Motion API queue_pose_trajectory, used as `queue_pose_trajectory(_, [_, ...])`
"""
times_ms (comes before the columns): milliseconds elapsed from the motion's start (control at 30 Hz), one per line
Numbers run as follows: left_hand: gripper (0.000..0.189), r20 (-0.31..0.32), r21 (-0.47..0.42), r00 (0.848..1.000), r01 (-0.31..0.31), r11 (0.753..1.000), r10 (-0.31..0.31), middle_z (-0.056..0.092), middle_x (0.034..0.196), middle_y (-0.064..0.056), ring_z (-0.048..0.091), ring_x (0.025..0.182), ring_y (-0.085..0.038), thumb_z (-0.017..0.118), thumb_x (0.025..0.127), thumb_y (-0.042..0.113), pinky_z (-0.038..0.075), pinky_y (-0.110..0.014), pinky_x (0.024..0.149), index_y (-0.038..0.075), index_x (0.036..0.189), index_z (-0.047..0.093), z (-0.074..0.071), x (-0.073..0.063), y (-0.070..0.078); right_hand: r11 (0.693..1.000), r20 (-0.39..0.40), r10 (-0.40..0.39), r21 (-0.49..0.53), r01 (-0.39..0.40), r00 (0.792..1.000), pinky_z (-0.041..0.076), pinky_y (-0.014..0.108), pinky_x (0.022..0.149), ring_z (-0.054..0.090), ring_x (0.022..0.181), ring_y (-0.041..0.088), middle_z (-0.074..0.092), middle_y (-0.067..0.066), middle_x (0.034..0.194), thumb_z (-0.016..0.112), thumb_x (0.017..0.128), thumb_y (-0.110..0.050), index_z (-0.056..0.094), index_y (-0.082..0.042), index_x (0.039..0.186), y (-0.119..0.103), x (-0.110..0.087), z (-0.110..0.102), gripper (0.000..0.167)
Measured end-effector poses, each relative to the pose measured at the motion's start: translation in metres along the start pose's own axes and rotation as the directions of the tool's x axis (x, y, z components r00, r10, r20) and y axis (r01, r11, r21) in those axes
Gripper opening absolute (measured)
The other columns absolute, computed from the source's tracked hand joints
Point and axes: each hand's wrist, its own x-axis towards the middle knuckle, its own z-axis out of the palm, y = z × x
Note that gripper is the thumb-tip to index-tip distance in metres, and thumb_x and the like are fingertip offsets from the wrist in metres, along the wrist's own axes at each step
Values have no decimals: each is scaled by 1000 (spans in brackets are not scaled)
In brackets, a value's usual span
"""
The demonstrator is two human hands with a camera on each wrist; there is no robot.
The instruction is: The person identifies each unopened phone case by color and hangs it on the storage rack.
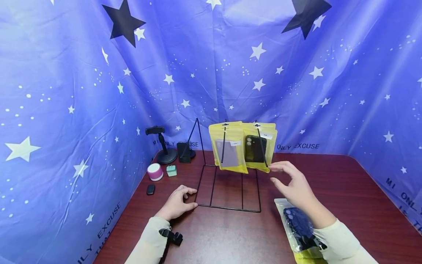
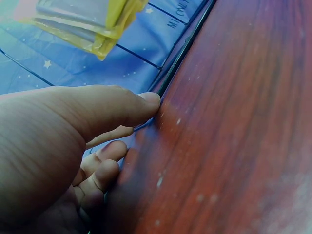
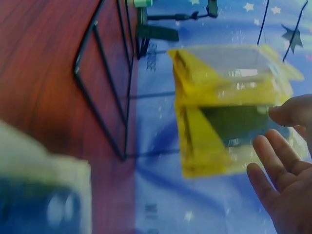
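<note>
A black wire display rack (image 1: 227,209) stands on the table, with two rows of yellow-edged clear bags on its hooks. The left bag (image 1: 228,152) shows a light purple phone case; the right bag (image 1: 256,148) shows a dark phone case with camera holes. My left hand (image 1: 177,201) touches the front left corner of the rack's base, thumb and fingers spread apart. Beside the right bag's lower edge is my right hand (image 1: 295,187), fingers extended and nothing held. Below my right forearm lies another bag (image 1: 286,220) with a dark blue case, partly hidden by the sleeve.
At the left back stand a black phone stand (image 1: 163,146) and a small black upright object (image 1: 184,152). Near them sit a pink round jar (image 1: 155,172), a mint green charger plug (image 1: 171,170) and a small black fob-like item (image 1: 150,189). A blue star-printed cloth (image 1: 204,91) surrounds the table.
</note>
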Motion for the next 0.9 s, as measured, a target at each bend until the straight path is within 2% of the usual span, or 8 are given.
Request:
queue_pose_trajectory(167, [46, -7, 6, 1000, 1, 1000, -1, 61, 112, 2, 54, 95, -15, 90, 85, 25, 48, -35, 85, 15, 127, 74, -1, 0, 0, 998, 14, 56, -38, -55, 998, 39, 13, 95, 66, 102, 18, 69, 1, 114, 82, 80, 11, 73, -5, 122, 13, -17, -19, 46])
queue_pose_trajectory(333, [46, -4, 7, 1000, -8, 1000, 8, 62, 113, 3, 55, 96, -14, 89, 85, 25, 49, -34, 85, 16, 128, 74, -1, 1, -3, 992, 32, 110, -70, -107, 993, 41, 10, 90, 68, 99, 10, 69, -2, 112, 84, 82, 7, 72, -8, 124, 29, -32, -33, 47])
queue_pose_trajectory(433, [46, -2, 10, 1000, -14, 1000, 14, 62, 113, 4, 55, 95, -13, 89, 85, 25, 49, -33, 85, 17, 128, 74, -1, 1, -5, 984, 52, 159, -91, -154, 986, 44, 11, 84, 69, 98, 10, 70, -2, 112, 85, 83, 3, 72, -11, 126, 38, -41, -41, 47])
queue_pose_trajectory(633, [47, 7, 12, 1000, -4, 1000, 4, 60, 112, 7, 54, 95, -12, 89, 85, 26, 49, -32, 86, 19, 129, 73, 0, 1, -6, 953, 104, 289, -127, -275, 952, 50, 19, 73, 72, 97, 15, 74, 9, 113, 84, 88, -6, 69, -11, 129, 59, -59, -62, 44])
queue_pose_trajectory(767, [46, 9, 9, 1000, 8, 1000, -9, 59, 111, 8, 54, 96, -12, 89, 86, 26, 49, -33, 86, 20, 129, 73, 1, 1, -5, 936, 166, 348, -109, -333, 923, 52, 18, 75, 72, 97, 14, 73, 18, 116, 83, 91, -9, 68, -7, 130, 77, -71, -74, 41])
queue_pose_trajectory(900, [46, 3, 9, 1000, 2, 1000, -2, 59, 111, 9, 54, 96, -13, 89, 86, 26, 49, -33, 86, 19, 128, 73, 1, 0, -3, 928, 214, 374, -84, -364, 902, 53, 18, 78, 71, 100, 12, 71, 22, 119, 83, 91, -10, 67, -2, 131, 92, -80, -82, 43])
